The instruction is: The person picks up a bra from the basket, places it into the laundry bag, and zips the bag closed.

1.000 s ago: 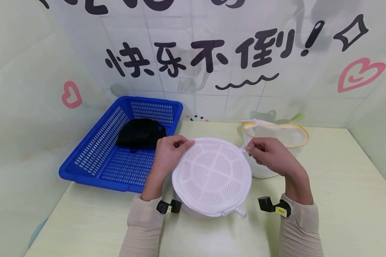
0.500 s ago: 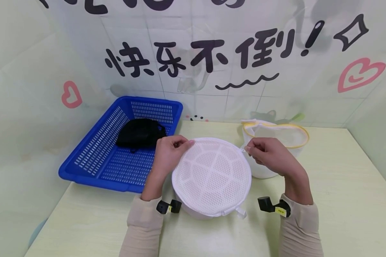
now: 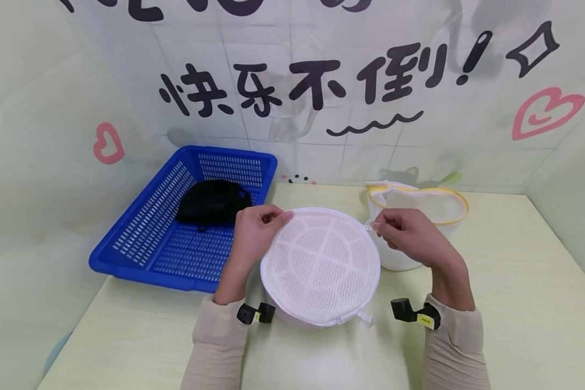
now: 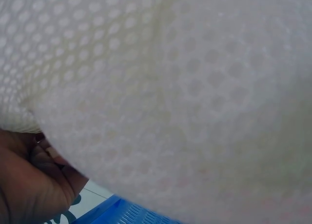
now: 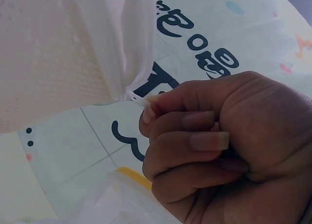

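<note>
Together, both hands were on a round, white mesh bag (image 3: 322,268), which stood upright between the forearms near the middle of the table (image 3: 517,271), its circular top tilted toward the wearer. The left hand (image 3: 257,233) pinched its far left rim, thumb lying over the edge; in the left wrist view the mesh hid most of those fingers. The right hand (image 3: 407,235) gripped a small white zipper pull (image 5: 139,100) at the bag's far right edge between thumb and forefinger, the other fingers curled into the palm. A white tab (image 3: 365,318) stuck out at the near right rim. Just behind, partly covered by the right hand, stood a second white bag (image 3: 397,261) with yellow trim around its mouth. To the left sat a blue basket (image 3: 185,254) with a black bundle (image 3: 207,203) inside. Black lettering (image 3: 317,81) ran across the pale backdrop (image 3: 317,157).
</note>
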`<state>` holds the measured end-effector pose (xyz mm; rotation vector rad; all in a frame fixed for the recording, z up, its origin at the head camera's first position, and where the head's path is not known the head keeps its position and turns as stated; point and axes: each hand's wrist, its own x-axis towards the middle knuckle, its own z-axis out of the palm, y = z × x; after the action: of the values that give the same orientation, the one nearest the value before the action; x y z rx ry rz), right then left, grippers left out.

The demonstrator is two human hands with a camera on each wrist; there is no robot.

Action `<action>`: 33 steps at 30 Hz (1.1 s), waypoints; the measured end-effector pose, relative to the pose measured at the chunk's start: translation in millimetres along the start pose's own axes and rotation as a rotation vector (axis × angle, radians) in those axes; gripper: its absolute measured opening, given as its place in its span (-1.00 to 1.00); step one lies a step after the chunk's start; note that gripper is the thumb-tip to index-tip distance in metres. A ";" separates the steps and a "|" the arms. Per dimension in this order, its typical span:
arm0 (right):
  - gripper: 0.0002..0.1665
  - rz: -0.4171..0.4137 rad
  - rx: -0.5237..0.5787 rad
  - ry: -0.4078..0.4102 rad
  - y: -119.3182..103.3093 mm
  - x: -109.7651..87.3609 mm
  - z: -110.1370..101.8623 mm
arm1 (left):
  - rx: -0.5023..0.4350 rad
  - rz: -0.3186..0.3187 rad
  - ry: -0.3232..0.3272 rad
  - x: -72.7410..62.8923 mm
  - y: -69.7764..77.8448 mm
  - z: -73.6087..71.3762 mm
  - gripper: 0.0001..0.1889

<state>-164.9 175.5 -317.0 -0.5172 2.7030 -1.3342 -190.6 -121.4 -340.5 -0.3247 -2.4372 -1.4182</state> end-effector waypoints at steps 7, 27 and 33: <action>-0.77 0.001 0.004 -0.002 1.3 0.3 0.0 | 0.001 -0.009 0.003 0.5 0.3 0.4 -0.81; -0.78 0.003 0.006 -0.006 -1.2 0.6 -0.5 | -0.006 -0.075 0.068 0.8 -0.5 0.5 -0.82; -0.77 0.016 0.013 -0.009 -1.1 -0.2 -1.0 | 0.014 -0.077 0.116 1.1 0.2 -0.2 -0.82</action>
<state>-164.6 175.7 -315.6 -0.4979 2.6839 -1.3407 -191.6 -121.4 -339.9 -0.1431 -2.3879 -1.4091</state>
